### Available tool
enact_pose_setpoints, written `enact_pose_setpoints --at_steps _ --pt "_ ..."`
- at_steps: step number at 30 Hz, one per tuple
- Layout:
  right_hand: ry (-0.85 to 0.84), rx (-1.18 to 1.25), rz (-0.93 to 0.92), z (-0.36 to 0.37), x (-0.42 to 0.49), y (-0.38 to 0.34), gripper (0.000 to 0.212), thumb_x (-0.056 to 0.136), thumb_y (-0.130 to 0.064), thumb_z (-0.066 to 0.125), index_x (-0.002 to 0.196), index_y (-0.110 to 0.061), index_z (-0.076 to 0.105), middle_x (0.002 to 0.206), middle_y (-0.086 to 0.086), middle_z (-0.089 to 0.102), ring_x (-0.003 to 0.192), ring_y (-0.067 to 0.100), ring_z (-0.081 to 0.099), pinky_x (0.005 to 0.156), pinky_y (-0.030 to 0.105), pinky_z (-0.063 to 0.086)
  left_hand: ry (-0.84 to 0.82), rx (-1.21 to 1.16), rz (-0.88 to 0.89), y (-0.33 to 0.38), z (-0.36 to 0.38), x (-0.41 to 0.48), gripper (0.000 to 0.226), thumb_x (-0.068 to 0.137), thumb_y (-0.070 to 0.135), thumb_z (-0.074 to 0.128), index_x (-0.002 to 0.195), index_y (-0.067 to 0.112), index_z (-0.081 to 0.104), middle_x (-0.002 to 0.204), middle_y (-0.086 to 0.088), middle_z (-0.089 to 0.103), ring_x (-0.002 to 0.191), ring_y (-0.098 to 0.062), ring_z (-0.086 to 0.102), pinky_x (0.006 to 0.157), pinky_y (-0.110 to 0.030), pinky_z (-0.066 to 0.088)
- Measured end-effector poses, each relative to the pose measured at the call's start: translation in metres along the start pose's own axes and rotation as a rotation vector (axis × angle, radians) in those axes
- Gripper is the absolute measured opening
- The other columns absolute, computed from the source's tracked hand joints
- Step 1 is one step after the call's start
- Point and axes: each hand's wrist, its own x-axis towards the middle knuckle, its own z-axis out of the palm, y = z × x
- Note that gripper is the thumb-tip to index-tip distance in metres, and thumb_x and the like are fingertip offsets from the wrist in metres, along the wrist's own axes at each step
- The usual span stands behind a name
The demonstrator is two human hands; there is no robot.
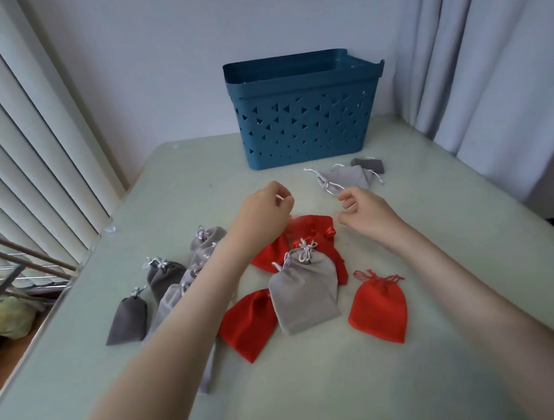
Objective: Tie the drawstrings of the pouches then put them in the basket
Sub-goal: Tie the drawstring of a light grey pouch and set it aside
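Note:
A blue plastic basket (303,123) stands at the back of the table. Red, light grey and dark grey drawstring pouches lie scattered in front of me. My left hand (266,210) hovers with curled fingers over a heap of red pouches (315,227); I see nothing in it. My right hand (363,211) hangs beside it with relaxed, spread fingers, empty. A tied light grey pouch (303,292) lies on the red heap's near side. A red pouch (377,307) lies to its right. A light grey pouch (348,178) with loose strings lies just in front of the basket.
Dark grey pouches (126,319) and light grey ones lie in a row left of my left forearm. Another red pouch (247,325) lies near the middle. The pale green table (439,346) ends at vertical blinds (39,159) on the left and a curtain (487,67) on the right.

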Motion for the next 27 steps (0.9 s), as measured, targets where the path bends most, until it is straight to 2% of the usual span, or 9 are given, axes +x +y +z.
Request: enact_pose_setpoints --at_steps 4,7,10,14,17,19,22,24,27 --pt "0.068 -0.150 0.040 0.009 0.050 0.025 0.046 0.085 -0.006 0.054 0.130 -0.006 0.045 0.134 0.016 0.044 0.123 0.030 0.041 0.094 0.030 0.035 -0.103 0.055 -0.026 0.006 0.025 0.040 0.023 0.097 0.022 0.043 0.111 0.011 0.056 0.101 -0.007 0.063 0.084 -0.022 0.057 0.068 -0.026 0.039" --pt "0.141 -0.318 0.029 0.015 0.080 0.035 0.049 0.087 -0.020 0.056 0.134 -0.013 0.043 0.142 0.015 0.038 0.135 0.031 0.028 0.107 0.038 0.027 -0.149 0.085 -0.046 0.004 0.044 0.064 0.025 0.097 0.022 0.043 0.114 0.010 0.056 0.109 -0.010 0.064 0.086 -0.025 0.056 0.067 -0.026 0.039" --pt "0.146 -0.434 -0.004 0.024 0.098 0.041 0.049 0.087 -0.039 0.056 0.133 -0.022 0.047 0.141 0.008 0.042 0.135 0.028 0.028 0.110 0.040 0.019 -0.183 0.127 -0.062 0.001 0.054 0.081 0.027 0.097 0.020 0.042 0.119 0.011 0.055 0.116 -0.010 0.062 0.096 -0.027 0.057 0.070 -0.026 0.039" --pt "0.264 -0.502 -0.143 0.040 0.107 0.046 0.029 0.095 -0.028 0.045 0.116 -0.018 0.061 0.128 0.003 0.055 0.126 0.025 0.036 0.103 0.037 0.019 -0.214 0.155 -0.071 -0.003 0.060 0.090 0.031 0.098 0.019 0.041 0.124 0.014 0.055 0.122 -0.009 0.059 0.106 -0.027 0.056 0.080 -0.030 0.044" --pt "0.440 -0.349 -0.189 0.035 0.106 0.040 0.021 0.095 -0.020 0.044 0.098 -0.011 0.063 0.107 0.006 0.064 0.106 0.028 0.048 0.088 0.037 0.029 -0.218 0.184 -0.072 -0.002 0.060 0.091 0.031 0.099 0.023 0.040 0.119 0.009 0.058 0.116 -0.009 0.061 0.102 -0.027 0.056 0.079 -0.030 0.044" --pt "0.518 -0.175 -0.210 0.021 0.100 0.030 0.020 0.094 -0.017 0.045 0.085 -0.007 0.059 0.087 0.010 0.063 0.089 0.029 0.052 0.077 0.037 0.035 -0.214 0.191 -0.081 0.000 0.055 0.089 0.035 0.101 0.029 0.037 0.100 0.004 0.061 0.095 -0.011 0.061 0.086 -0.025 0.054 0.071 -0.027 0.039" --pt "0.531 0.176 -0.170 -0.005 0.081 0.008 0.022 0.094 -0.017 0.046 0.078 -0.002 0.052 0.069 0.004 0.052 0.069 0.018 0.044 0.061 0.030 0.034 -0.204 0.159 -0.100 0.009 0.043 0.077 0.049 0.102 0.039 0.029 0.069 0.006 0.044 0.068 -0.006 0.048 0.067 -0.021 0.047 0.062 -0.029 0.033" --pt "0.482 0.324 -0.116 -0.022 0.066 -0.006 0.022 0.094 -0.020 0.049 0.083 -0.002 0.054 0.072 0.002 0.053 0.071 0.013 0.044 0.059 0.022 0.032 -0.202 0.112 -0.095 0.017 0.035 0.066 0.049 0.102 0.044 0.025 0.067 0.011 0.038 0.073 -0.006 0.048 0.072 -0.023 0.048 0.066 -0.030 0.033" --pt "0.282 0.577 -0.097 -0.039 0.032 -0.025 0.024 0.092 -0.025 0.053 0.088 -0.003 0.061 0.082 0.007 0.060 0.076 0.014 0.052 0.066 0.029 0.037 -0.179 -0.110 -0.111 0.022 0.022 0.040 0.049 0.099 0.055 0.020 0.090 0.015 0.047 0.096 -0.005 0.050 0.090 -0.020 0.049 0.075 -0.032 0.040"
